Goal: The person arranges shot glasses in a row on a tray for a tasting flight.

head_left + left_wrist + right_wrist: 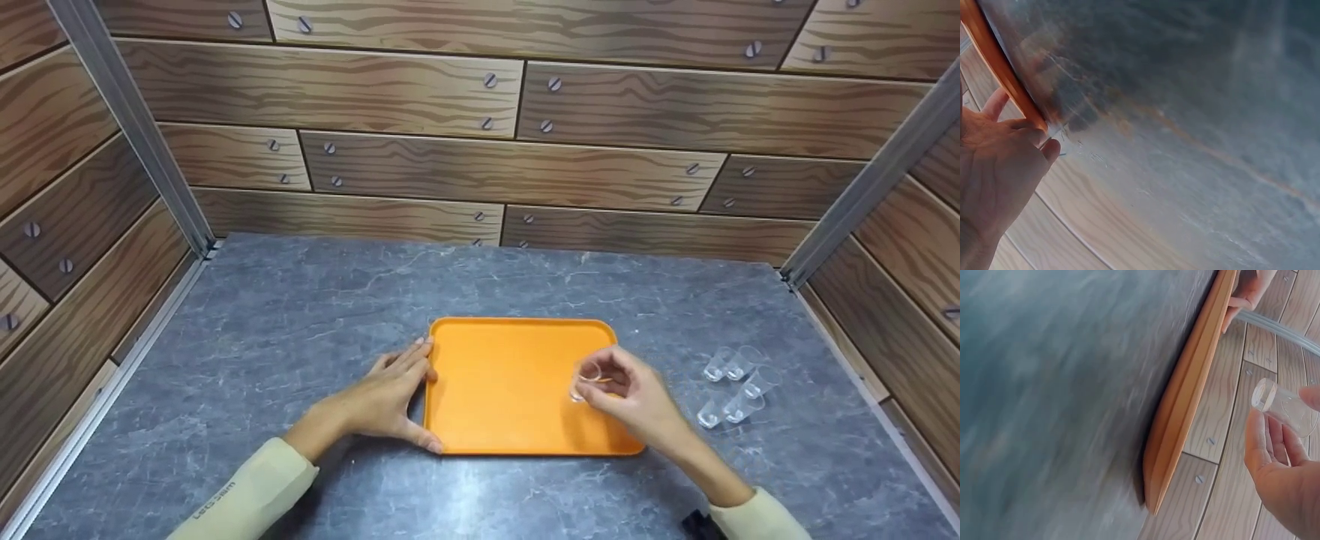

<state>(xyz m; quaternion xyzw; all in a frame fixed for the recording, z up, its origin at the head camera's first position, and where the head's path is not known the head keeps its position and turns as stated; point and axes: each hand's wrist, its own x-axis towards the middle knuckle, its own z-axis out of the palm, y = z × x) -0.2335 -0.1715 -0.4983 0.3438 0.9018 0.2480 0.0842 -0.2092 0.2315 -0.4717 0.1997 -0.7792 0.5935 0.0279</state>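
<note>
An orange rectangular tray [502, 382] lies on the grey marbled table. My left hand [386, 394] rests against its left edge, fingers spread along the rim and the thumb at the near left corner. Over the tray's right part, my right hand [637, 401] pinches a small clear plastic cup [585, 381] between thumb and fingers. The right wrist view shows this clear cup [1286, 408] above the tray's rim [1185, 394], its thick base turned toward the tray side. In the left wrist view, the left hand's fingers [1030, 135] touch the orange rim.
Several more clear cups [739, 409] lie grouped on the table to the right of the tray. Wood-patterned walls [420, 165] with metal corner posts [142, 127] enclose the table at the back and sides.
</note>
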